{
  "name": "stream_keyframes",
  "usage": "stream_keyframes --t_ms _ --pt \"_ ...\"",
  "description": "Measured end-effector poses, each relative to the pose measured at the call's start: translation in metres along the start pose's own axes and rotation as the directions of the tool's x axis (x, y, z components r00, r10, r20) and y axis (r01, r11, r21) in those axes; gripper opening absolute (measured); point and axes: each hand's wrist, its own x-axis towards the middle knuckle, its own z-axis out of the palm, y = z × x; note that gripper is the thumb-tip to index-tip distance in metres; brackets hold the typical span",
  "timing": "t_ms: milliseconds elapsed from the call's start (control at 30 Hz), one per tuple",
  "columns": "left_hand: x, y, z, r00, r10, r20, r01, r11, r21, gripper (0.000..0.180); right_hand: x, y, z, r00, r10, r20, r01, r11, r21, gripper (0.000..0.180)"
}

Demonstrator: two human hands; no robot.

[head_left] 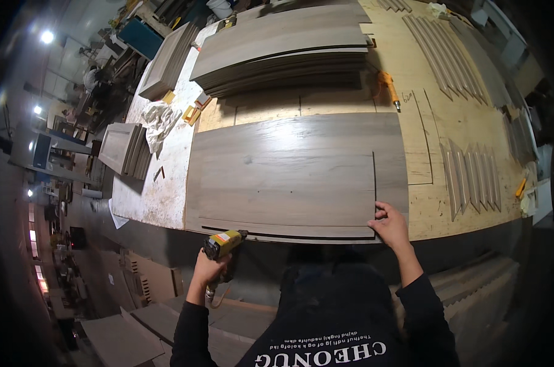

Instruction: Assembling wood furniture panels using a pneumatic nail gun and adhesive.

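My left hand (210,269) is closed round the handle of a yellow-green and black nail gun (223,243). The gun's nose points right, close to the near edge of the grey-brown wood panel (283,177). That panel lies flat, with a larger matching board (389,147) showing beyond its right side. Dark gaps run along its right and near edges. At its near right corner, my right hand (392,227) has its fingers curled, thumb and fingertips touching the edge.
Behind the panel rises a stack of grey-brown boards (283,40). An orange-handled air blow gun (388,88) lies beside it. Mitred strips (471,177) lie at the right, more strips (445,55) farther back. White cloth (160,122), yellow blocks (192,115) and stacked panels (125,150) are at left.
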Motion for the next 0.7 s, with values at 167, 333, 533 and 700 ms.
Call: stream_keyframes --t_ms 167,333,533,700 --pt "0.013 0.008 0.001 1.000 -0.023 0.012 0.023 1.000 -0.002 0.014 0.000 -0.009 -0.003 1.000 0.012 0.027 -0.012 1.000 -0.013 0.057" --pt "0.016 0.012 0.001 0.997 -0.073 0.035 0.072 0.997 0.025 0.015 0.001 -0.008 -0.005 0.999 0.013 0.031 -0.011 0.999 -0.046 0.057" --pt "0.022 0.011 -0.002 0.984 -0.163 0.072 0.162 0.987 0.021 0.016 -0.001 -0.009 -0.008 0.998 0.006 0.070 -0.002 0.999 -0.054 0.058" --pt "0.027 0.009 -0.005 0.984 -0.155 0.083 0.144 0.981 0.127 0.018 -0.002 -0.005 -0.007 0.992 -0.020 0.128 0.018 1.000 0.016 0.063"
